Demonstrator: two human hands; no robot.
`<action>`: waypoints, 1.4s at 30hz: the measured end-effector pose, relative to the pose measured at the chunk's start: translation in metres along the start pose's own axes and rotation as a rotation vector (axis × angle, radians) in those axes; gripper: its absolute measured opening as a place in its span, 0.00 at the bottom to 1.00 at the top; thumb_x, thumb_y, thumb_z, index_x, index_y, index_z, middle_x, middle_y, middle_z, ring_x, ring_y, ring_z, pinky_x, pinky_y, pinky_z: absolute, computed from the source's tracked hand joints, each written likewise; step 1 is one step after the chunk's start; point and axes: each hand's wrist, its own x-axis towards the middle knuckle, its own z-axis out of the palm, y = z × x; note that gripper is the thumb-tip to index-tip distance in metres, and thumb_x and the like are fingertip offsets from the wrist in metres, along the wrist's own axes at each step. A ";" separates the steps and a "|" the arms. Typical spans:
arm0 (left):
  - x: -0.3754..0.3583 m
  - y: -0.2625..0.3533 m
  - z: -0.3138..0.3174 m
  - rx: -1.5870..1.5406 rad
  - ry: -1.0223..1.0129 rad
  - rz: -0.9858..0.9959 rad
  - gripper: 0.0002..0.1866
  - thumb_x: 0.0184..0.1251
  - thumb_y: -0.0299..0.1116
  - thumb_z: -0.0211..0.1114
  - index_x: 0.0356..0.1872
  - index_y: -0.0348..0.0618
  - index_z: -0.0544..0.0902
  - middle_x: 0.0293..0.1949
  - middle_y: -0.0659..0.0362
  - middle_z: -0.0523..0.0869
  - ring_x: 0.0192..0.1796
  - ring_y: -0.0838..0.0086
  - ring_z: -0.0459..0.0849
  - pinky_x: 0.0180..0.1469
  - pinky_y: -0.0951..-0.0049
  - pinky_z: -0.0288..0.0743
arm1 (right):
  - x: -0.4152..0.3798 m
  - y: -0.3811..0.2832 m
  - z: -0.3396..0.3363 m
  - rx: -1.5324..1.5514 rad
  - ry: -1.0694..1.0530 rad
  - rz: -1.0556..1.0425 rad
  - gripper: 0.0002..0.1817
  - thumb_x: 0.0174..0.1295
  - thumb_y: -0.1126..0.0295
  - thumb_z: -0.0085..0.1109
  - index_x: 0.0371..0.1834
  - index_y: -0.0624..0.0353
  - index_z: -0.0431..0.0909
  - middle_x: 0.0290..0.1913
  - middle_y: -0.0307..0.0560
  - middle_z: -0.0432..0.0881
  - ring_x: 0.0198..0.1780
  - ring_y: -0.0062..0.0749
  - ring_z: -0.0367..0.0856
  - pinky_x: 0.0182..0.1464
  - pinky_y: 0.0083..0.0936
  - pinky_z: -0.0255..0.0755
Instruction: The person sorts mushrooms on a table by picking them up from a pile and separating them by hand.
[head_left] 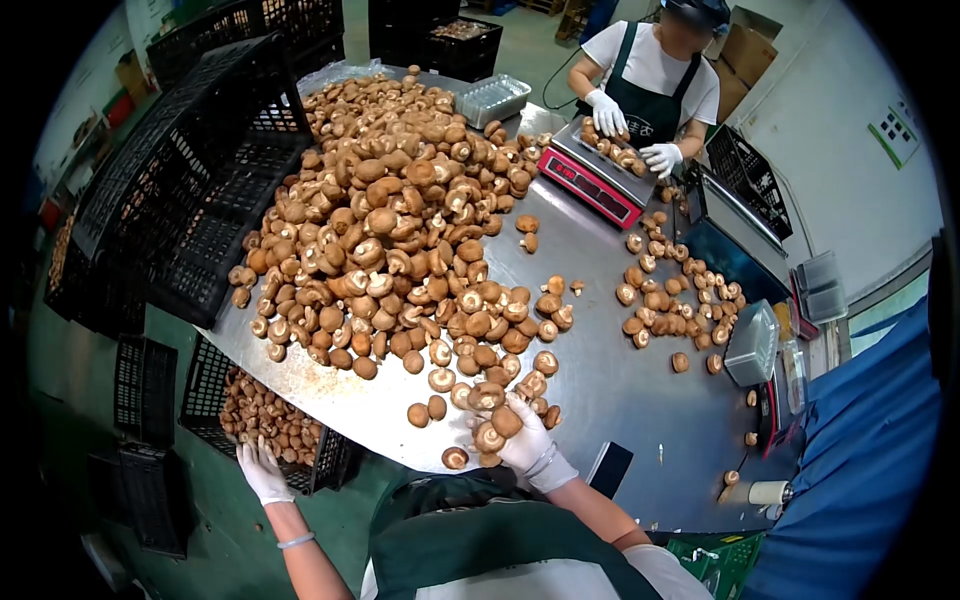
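Head view: your right hand (525,440) sits on the table (620,390), white glove on, fingers (505,410) curled round a small clutch of mushrooms (492,428). Some of these lie under the fingertips, one is against the palm side, and a few loose ones touch the glove's edge. You cannot tell how firmly they are gripped. Just beyond the fingertips starts the big mushroom pile (390,230), spreading away across the steel top; stray caps lie just left of the fingers.

Your left hand (263,470) hangs off the table edge, also gloved, fingers (250,452) spread and pointing up, tips touching or just over the rim of a black crate (210,400) of mushrooms below the table. It holds nothing that you can see.

Further out, right of your right hand, a smaller mushroom heap (675,300) lies well apart, with a clear plastic tray (752,345) beside it. Far across the table another person (655,80) in white gloves and a dark apron has both hands on mushrooms on a red scale (595,180). An empty black crate (190,180) leans at the pile's left side. A blue sleeve (870,460) fills the right edge.
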 end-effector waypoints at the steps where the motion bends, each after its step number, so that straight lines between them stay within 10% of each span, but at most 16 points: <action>1: -0.007 -0.004 -0.004 0.112 0.039 0.015 0.30 0.71 0.36 0.53 0.72 0.45 0.55 0.65 0.54 0.68 0.61 0.67 0.73 0.63 0.68 0.62 | 0.001 0.003 0.000 0.081 0.009 -0.027 0.28 0.69 0.50 0.44 0.65 0.58 0.63 0.62 0.55 0.69 0.58 0.49 0.73 0.53 0.52 0.74; 4: -0.012 -0.026 -0.026 0.264 0.080 -0.020 0.23 0.71 0.40 0.56 0.63 0.46 0.68 0.60 0.60 0.75 0.59 0.71 0.74 0.59 0.71 0.63 | 0.001 0.002 0.002 0.179 -0.023 -0.066 0.27 0.71 0.51 0.41 0.64 0.60 0.63 0.59 0.56 0.72 0.60 0.52 0.70 0.55 0.59 0.69; 8: -0.006 -0.053 -0.062 0.376 0.154 -0.069 0.19 0.69 0.40 0.60 0.55 0.42 0.74 0.50 0.60 0.81 0.53 0.75 0.77 0.53 0.72 0.65 | 0.004 -0.054 -0.023 0.224 0.090 -0.180 0.28 0.67 0.47 0.45 0.57 0.60 0.68 0.51 0.52 0.75 0.49 0.41 0.75 0.51 0.35 0.73; 16: -0.023 -0.034 -0.020 0.789 0.071 0.389 0.31 0.65 0.28 0.59 0.69 0.38 0.61 0.69 0.48 0.62 0.69 0.60 0.62 0.70 0.65 0.54 | -0.012 -0.262 -0.076 0.229 0.531 -1.034 0.38 0.60 0.42 0.55 0.63 0.60 0.61 0.63 0.58 0.66 0.61 0.48 0.70 0.65 0.47 0.64; 22: -0.066 -0.053 0.097 1.105 -0.414 0.838 0.25 0.59 0.25 0.60 0.60 0.33 0.71 0.61 0.42 0.72 0.66 0.52 0.67 0.69 0.61 0.58 | 0.056 -0.146 0.012 -0.834 0.533 -0.527 0.24 0.61 0.59 0.56 0.60 0.54 0.71 0.60 0.52 0.70 0.59 0.38 0.72 0.56 0.36 0.72; 26: -0.116 -0.083 0.164 1.103 -0.873 0.989 0.24 0.58 0.29 0.62 0.58 0.35 0.73 0.60 0.44 0.73 0.64 0.49 0.68 0.68 0.57 0.59 | 0.125 -0.077 -0.015 -2.276 0.315 -0.821 0.30 0.55 0.56 0.62 0.64 0.45 0.69 0.63 0.58 0.67 0.62 0.50 0.70 0.53 0.39 0.76; 28: -0.127 -0.099 0.174 1.176 -0.988 0.962 0.25 0.59 0.31 0.62 0.59 0.36 0.72 0.61 0.44 0.72 0.65 0.49 0.67 0.68 0.58 0.59 | 0.125 -0.044 0.003 -2.480 0.406 -0.626 0.33 0.52 0.56 0.65 0.64 0.42 0.69 0.67 0.59 0.61 0.67 0.56 0.63 0.53 0.40 0.76; 34: -0.128 -0.128 0.162 1.048 -0.970 0.800 0.26 0.61 0.32 0.60 0.60 0.33 0.70 0.57 0.42 0.74 0.61 0.48 0.71 0.66 0.57 0.62 | 0.080 0.008 0.010 -2.361 -0.004 -0.347 0.34 0.52 0.58 0.64 0.64 0.51 0.67 0.70 0.58 0.57 0.62 0.53 0.68 0.55 0.40 0.73; 36: -0.128 -0.127 0.163 1.038 -0.955 0.809 0.24 0.61 0.31 0.60 0.59 0.33 0.71 0.57 0.42 0.75 0.60 0.48 0.72 0.65 0.57 0.63 | 0.064 0.012 0.006 -2.417 -0.187 -0.542 0.31 0.53 0.59 0.64 0.62 0.51 0.69 0.68 0.56 0.61 0.58 0.51 0.72 0.56 0.38 0.72; 42: -0.129 -0.126 0.165 1.071 -0.968 0.846 0.24 0.60 0.29 0.60 0.59 0.34 0.72 0.56 0.44 0.76 0.59 0.48 0.72 0.63 0.57 0.64 | 0.080 -0.059 0.006 -2.191 0.365 -0.729 0.20 0.54 0.65 0.61 0.50 0.56 0.75 0.47 0.49 0.76 0.47 0.45 0.77 0.48 0.37 0.74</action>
